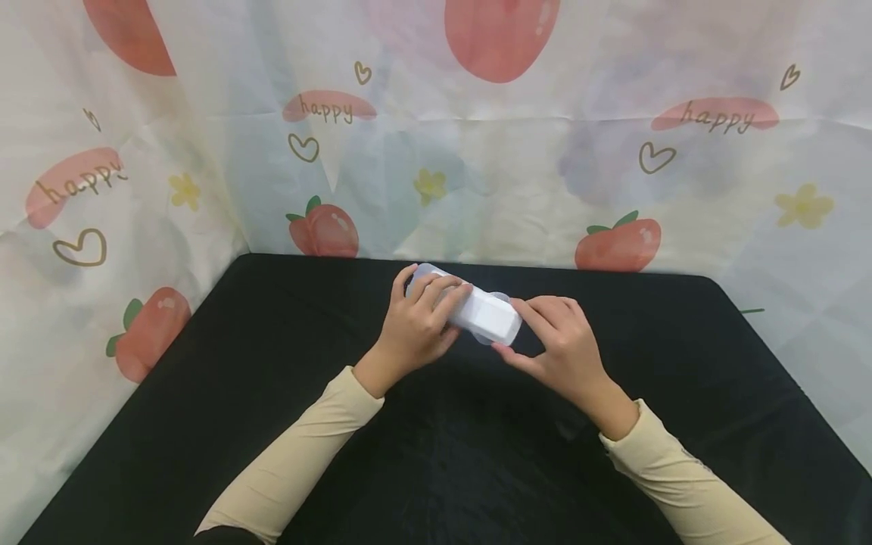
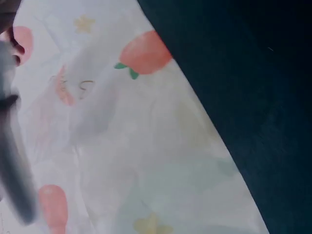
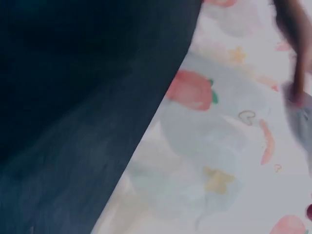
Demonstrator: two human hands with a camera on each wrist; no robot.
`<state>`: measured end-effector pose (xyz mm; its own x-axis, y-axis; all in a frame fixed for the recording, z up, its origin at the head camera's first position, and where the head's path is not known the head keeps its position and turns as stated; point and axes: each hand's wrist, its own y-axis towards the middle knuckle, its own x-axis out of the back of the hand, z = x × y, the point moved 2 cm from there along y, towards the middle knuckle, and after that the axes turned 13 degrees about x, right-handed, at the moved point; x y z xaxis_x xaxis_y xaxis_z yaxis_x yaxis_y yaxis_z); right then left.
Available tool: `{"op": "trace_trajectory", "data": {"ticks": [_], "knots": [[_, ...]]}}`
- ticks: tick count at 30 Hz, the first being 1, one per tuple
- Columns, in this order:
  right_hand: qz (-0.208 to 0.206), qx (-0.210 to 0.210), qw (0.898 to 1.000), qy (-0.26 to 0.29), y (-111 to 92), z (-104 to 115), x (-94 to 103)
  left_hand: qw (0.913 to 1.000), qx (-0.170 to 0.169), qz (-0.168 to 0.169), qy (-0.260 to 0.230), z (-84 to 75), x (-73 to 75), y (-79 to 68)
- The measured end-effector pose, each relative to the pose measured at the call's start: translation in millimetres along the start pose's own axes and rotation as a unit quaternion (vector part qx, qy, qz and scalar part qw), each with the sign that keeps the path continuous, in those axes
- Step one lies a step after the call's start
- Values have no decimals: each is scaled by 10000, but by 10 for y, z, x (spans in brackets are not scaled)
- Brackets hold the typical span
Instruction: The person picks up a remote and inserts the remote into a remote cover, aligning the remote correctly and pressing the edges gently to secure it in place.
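A white oblong plastic case [image 1: 492,312] with see-through edges is held up over the black table, tilted down to the right. My left hand [image 1: 417,325] grips its left part, the fingers curled over the top and the thumb underneath. At the case's right end, my right hand [image 1: 564,347] pinches between thumb and forefinger, one on each side. In the right wrist view only a blurred finger [image 3: 300,53] and a strip of the pale case [image 3: 301,119] show at the right edge. The left wrist view catches part of the case blurred along its left edge.
A black cloth [image 1: 327,325] covers the table. Behind it and along both sides hangs a pale curtain [image 1: 504,189] printed with red fruit, hearts and yellow flowers, meeting the table's edge.
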<state>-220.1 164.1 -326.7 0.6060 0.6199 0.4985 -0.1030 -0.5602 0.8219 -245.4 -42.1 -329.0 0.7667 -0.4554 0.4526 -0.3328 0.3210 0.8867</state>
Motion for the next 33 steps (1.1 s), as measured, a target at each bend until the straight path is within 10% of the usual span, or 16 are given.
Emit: {"op": "trace_trajectory", "data": {"ticks": [5,18,26,33], "knots": [[-533,654,9954,-462,11,-24,1,9969,504,467,-379,-51,41,50],[-927,1112,9830,-1129,74,2,-58,9886,570,-142,1385,-321,87,173],[-295,887,9895,-1101,81,36,-45,9980,485,211,355,-316,-25,138],[-267,598,9923,-1054,64,55,-81,9989,223,157,377,-309,-58,113]]}}
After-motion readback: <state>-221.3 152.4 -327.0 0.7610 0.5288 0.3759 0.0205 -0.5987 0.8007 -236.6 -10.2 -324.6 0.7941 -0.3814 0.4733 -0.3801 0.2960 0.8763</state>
